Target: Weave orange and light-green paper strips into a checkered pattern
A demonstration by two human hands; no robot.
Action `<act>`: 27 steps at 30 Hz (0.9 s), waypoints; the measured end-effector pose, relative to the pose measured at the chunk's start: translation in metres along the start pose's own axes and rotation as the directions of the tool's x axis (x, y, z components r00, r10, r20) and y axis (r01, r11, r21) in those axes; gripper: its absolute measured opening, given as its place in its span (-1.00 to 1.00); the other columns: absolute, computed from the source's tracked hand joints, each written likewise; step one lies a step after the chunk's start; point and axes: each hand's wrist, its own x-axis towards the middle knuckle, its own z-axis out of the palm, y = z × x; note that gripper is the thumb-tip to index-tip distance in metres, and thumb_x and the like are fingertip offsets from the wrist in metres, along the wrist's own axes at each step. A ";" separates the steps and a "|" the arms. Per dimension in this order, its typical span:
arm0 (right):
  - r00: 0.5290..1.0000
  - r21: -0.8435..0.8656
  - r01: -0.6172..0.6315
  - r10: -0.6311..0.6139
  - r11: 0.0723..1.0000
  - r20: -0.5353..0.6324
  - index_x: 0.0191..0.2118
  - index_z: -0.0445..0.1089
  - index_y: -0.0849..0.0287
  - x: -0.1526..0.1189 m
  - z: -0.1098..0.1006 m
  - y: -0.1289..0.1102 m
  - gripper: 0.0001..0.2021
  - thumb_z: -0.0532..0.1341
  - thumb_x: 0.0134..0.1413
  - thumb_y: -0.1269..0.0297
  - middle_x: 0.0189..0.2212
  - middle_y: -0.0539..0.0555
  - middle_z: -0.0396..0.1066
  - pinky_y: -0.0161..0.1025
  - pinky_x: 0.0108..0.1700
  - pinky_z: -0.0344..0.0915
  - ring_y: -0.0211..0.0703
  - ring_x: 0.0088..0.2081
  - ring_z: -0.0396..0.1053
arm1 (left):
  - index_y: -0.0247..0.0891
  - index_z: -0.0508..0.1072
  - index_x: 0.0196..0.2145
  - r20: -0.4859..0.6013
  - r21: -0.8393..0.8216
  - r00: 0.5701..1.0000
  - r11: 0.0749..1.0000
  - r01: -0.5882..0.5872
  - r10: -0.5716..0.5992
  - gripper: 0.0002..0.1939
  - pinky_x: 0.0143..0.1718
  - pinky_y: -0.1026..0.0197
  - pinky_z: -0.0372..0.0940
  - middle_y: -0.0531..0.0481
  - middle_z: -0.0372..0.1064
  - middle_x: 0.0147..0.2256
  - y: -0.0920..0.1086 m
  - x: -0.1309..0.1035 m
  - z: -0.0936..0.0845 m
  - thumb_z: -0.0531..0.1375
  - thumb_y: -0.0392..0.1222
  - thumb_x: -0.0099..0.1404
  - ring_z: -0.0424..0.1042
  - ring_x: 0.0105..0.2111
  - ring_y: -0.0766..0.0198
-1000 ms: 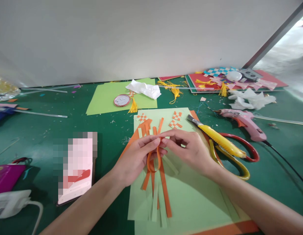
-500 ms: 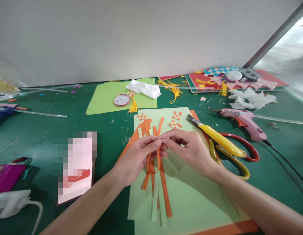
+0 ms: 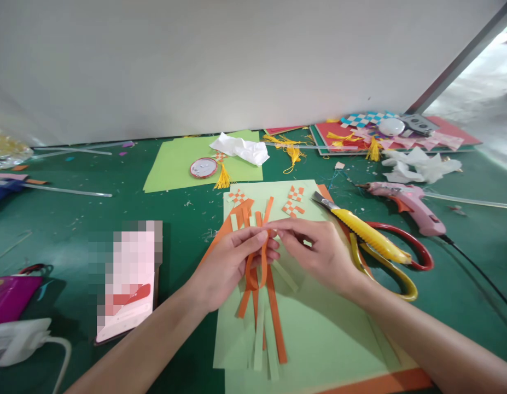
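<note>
My left hand pinches an orange paper strip, bent into a loop that hangs below the fingers. My right hand meets it from the right, index fingertip and thumb closed at the strip's upper part; the exact fold is hidden by the fingers. Under both hands lie loose orange strips and pale green strips, on a light green paper sheet. Small orange-and-green woven paper pieces rest on the sheet's far end, beyond the hands.
To the right are a yellow utility knife, scissors and a pink glue gun. A phone lies left, near a white charger. Farther back are a round dish, crumpled tissue and yellow tassels.
The right thumb and fingers have shifted slightly at the strip, the thumb a little to the right. The orange loop has narrowed a bit; the left hand stays nearly still.
</note>
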 end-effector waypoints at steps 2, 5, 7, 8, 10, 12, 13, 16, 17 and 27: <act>1.000 -0.031 0.015 -0.016 0.999 -0.010 -0.14 0.57 0.25 -0.001 0.001 0.001 -0.66 0.07 0.08 0.50 -0.50 -0.01 0.54 -0.43 -0.46 0.32 -0.38 -0.57 0.33 | -0.31 0.58 -0.26 -0.003 -0.014 1.000 1.000 0.000 0.000 -0.84 -0.25 0.36 0.33 -0.02 0.47 -0.36 0.000 0.000 -0.001 0.28 -0.17 0.28 0.45 -0.38 0.37; 0.999 -0.063 0.051 -0.052 0.997 -0.007 -0.10 0.56 0.26 -0.002 0.002 0.002 -0.63 0.07 0.07 0.51 -0.49 -0.01 0.56 -0.45 -0.51 0.30 -0.40 -0.60 0.31 | -0.31 0.56 -0.29 -0.005 -0.029 1.000 1.000 0.006 -0.007 -0.84 -0.25 0.38 0.33 0.00 0.47 -0.36 -0.001 0.000 -0.003 0.27 -0.16 0.29 0.45 -0.38 0.39; 0.998 -0.090 0.058 -0.060 0.994 -0.018 -0.07 0.55 0.26 -0.003 0.002 0.002 -0.62 0.08 0.06 0.51 -0.50 -0.01 0.56 -0.46 -0.56 0.25 -0.42 -0.62 0.28 | -0.31 0.55 -0.29 -0.007 -0.043 1.000 0.999 0.013 -0.013 -0.84 -0.25 0.38 0.33 0.00 0.47 -0.35 -0.001 -0.001 -0.003 0.26 -0.15 0.31 0.45 -0.37 0.39; 0.998 -0.102 0.055 -0.058 0.993 -0.025 -0.06 0.54 0.25 -0.003 0.003 0.003 -0.61 0.08 0.06 0.50 -0.50 -0.02 0.55 -0.46 -0.59 0.22 -0.42 -0.63 0.26 | -0.30 0.55 -0.29 -0.009 -0.050 1.000 0.999 0.016 -0.016 -0.85 -0.25 0.39 0.33 0.00 0.47 -0.34 -0.001 -0.001 -0.003 0.26 -0.15 0.31 0.45 -0.37 0.39; 0.999 -0.115 0.044 -0.047 0.992 -0.027 -0.06 0.55 0.23 -0.003 0.003 0.003 -0.62 0.09 0.06 0.48 -0.49 -0.01 0.55 -0.45 -0.60 0.19 -0.42 -0.64 0.23 | -0.30 0.56 -0.28 -0.011 -0.049 1.000 0.999 0.023 -0.024 -0.84 -0.28 0.39 0.33 -0.01 0.48 -0.34 0.000 -0.001 -0.002 0.27 -0.15 0.29 0.45 -0.38 0.39; 0.999 -0.101 0.024 -0.026 0.995 -0.023 -0.10 0.57 0.22 -0.003 0.002 0.003 -0.66 0.10 0.09 0.44 -0.48 0.02 0.55 -0.42 -0.59 0.21 -0.39 -0.63 0.22 | -0.31 0.57 -0.28 -0.014 -0.031 1.000 0.999 0.023 -0.023 -0.83 -0.29 0.38 0.33 -0.03 0.48 -0.35 0.000 -0.001 -0.001 0.29 -0.14 0.27 0.44 -0.38 0.37; 1.000 -0.090 0.009 -0.011 0.996 -0.022 -0.11 0.57 0.22 -0.003 0.002 0.003 -0.68 0.11 0.11 0.41 -0.49 0.03 0.54 -0.41 -0.57 0.22 -0.38 -0.62 0.21 | -0.31 0.57 -0.29 -0.014 -0.020 1.000 1.000 0.016 -0.016 -0.83 -0.29 0.37 0.34 -0.04 0.48 -0.35 0.000 0.000 -0.001 0.30 -0.14 0.26 0.44 -0.39 0.37; 1.000 -0.057 -0.029 0.029 0.998 -0.010 -0.16 0.57 0.22 -0.002 0.001 0.003 -0.74 0.15 0.14 0.34 -0.60 -0.03 0.42 -0.40 -0.56 0.18 -0.38 -0.62 0.15 | -0.31 0.58 -0.30 0.003 0.006 1.000 1.000 -0.014 0.014 -0.84 -0.25 0.34 0.35 -0.01 0.47 -0.37 0.000 0.000 -0.001 0.29 -0.14 0.26 0.44 -0.40 0.38; 0.999 -0.048 -0.034 0.034 0.998 -0.002 -0.17 0.57 0.22 -0.001 0.001 0.003 -0.75 0.16 0.14 0.33 -0.64 -0.06 0.35 -0.40 -0.57 0.15 -0.38 -0.62 0.12 | -0.31 0.58 -0.30 0.014 0.012 1.000 1.000 -0.019 0.019 -0.84 -0.24 0.34 0.36 0.01 0.46 -0.37 -0.001 -0.001 -0.001 0.28 -0.15 0.28 0.44 -0.40 0.38; 0.998 -0.007 -0.058 0.058 0.998 0.000 -0.19 0.45 0.21 -0.002 -0.002 0.007 -0.83 0.13 0.15 0.39 -0.64 -0.14 0.11 -0.39 -0.56 0.06 -0.38 -0.60 0.03 | -0.35 0.53 -0.25 -0.074 -0.199 0.997 0.980 -0.026 0.012 -0.84 -0.29 0.39 0.41 0.01 0.44 -0.37 0.002 0.001 -0.001 0.20 -0.19 0.36 0.45 -0.41 0.42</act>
